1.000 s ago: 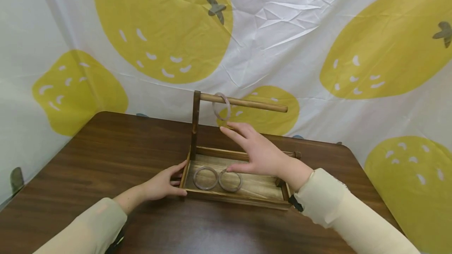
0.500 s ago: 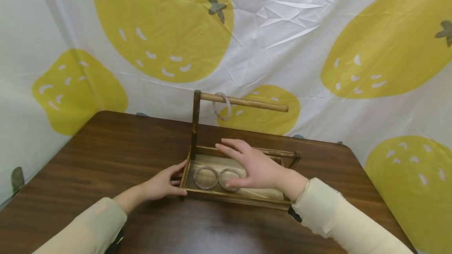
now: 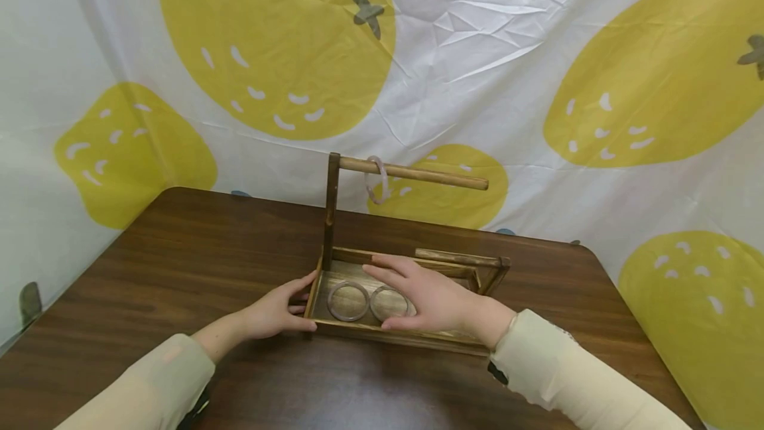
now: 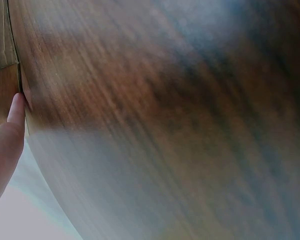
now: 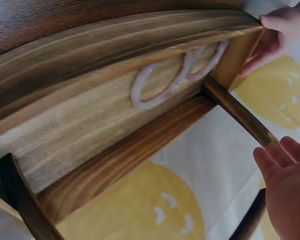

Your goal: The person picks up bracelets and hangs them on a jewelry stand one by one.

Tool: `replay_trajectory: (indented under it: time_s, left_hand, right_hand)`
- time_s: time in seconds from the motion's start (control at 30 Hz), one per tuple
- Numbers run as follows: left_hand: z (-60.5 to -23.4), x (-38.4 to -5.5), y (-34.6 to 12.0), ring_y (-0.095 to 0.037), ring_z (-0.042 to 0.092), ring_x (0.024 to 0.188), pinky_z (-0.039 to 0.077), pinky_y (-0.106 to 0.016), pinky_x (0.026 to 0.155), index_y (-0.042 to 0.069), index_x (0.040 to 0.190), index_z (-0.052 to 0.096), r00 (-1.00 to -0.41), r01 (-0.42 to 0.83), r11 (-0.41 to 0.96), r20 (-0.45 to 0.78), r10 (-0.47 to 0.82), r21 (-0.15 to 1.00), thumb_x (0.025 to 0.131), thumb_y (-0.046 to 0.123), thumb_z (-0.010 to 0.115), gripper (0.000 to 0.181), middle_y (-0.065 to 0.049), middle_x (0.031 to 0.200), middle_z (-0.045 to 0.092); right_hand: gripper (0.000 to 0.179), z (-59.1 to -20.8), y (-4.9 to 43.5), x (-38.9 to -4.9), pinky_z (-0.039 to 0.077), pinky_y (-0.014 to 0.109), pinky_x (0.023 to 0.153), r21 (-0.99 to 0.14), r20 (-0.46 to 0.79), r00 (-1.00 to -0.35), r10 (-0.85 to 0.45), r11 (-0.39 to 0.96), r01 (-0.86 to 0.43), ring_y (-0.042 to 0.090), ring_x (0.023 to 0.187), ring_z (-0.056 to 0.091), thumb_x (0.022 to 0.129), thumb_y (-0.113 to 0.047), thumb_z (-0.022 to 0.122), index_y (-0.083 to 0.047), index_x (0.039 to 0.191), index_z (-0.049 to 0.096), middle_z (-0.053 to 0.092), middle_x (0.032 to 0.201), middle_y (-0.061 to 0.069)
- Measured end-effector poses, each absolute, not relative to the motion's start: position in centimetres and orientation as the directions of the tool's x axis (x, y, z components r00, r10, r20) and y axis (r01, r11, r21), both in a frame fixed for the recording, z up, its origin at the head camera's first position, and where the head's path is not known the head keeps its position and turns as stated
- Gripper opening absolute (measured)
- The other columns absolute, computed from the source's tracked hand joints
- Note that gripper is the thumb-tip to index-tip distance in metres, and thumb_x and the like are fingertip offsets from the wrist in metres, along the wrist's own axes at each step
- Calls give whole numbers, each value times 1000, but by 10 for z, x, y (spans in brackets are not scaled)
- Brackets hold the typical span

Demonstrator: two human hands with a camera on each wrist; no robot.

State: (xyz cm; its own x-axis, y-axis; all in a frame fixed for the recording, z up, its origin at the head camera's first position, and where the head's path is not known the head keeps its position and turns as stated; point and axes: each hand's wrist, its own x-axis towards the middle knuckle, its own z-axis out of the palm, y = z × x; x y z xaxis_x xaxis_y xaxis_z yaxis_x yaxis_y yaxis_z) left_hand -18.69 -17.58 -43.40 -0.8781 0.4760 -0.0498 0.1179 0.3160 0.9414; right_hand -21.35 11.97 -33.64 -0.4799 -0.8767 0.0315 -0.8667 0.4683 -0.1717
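Note:
A wooden jewellery stand [image 3: 331, 204] has a shallow tray [image 3: 390, 332], a tall post and a long upper bar [image 3: 442, 176]. One pale, translucent bangle [image 3: 384, 181] hangs from that bar near the post. Two more bangles lie side by side on the tray floor: the left bangle [image 3: 348, 302] in full sight, the right bangle [image 3: 382, 292] partly behind my right hand. My left hand [image 3: 274, 307] holds the tray's left end, thumb at the front corner and fingers at the end wall. Fingers extended and thumb apart, my right hand [image 3: 432, 294] hovers over the tray with nothing in it.
A shorter, lower bar [image 3: 462, 257] stands at the tray's right end. Underneath is a dark brown table [image 3: 251, 231] with rounded far corners. A white curtain [image 3: 477, 98] printed with yellow fruit hangs right behind it.
My right hand has come down from beside the hanging bangle to over the tray. The hanging bangle has turned slightly on the bar. My left hand has stayed put.

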Motion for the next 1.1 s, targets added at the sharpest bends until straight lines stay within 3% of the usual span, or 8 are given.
replay_trajectory:
  time_s: [0.33,0.67,1.1]
  left_hand:
    - [-436,-187,-177,-51,34,129,47,-46,100,-5,148,8,-874,128,311,-41,484,942,79,16,76,99,-36,148,12]
    - [-436,-188,-176,-50,35,128,46,-46,101,-6,148,9,-875,142,310,-27,484,940,78,16,76,99,-36,148,13]
    - [-435,-187,-175,-50,36,128,46,-46,101,-8,147,9,-877,151,307,-16,480,940,78,13,76,98,-37,147,15]
  right_hand:
    - [77,-358,125,-222,51,42,94,-177,0,-520,-854,511,-841,28,131,40,88,-43,62,-19,150,23,30,149,13]
    - [78,-375,129,-234,50,45,95,-190,-98,-612,-785,618,-763,30,134,38,88,-50,58,-21,150,22,24,153,9]
    - [78,-389,128,-243,53,45,88,-168,-127,-615,-778,628,-760,31,130,41,88,-47,60,-20,150,22,27,152,12]
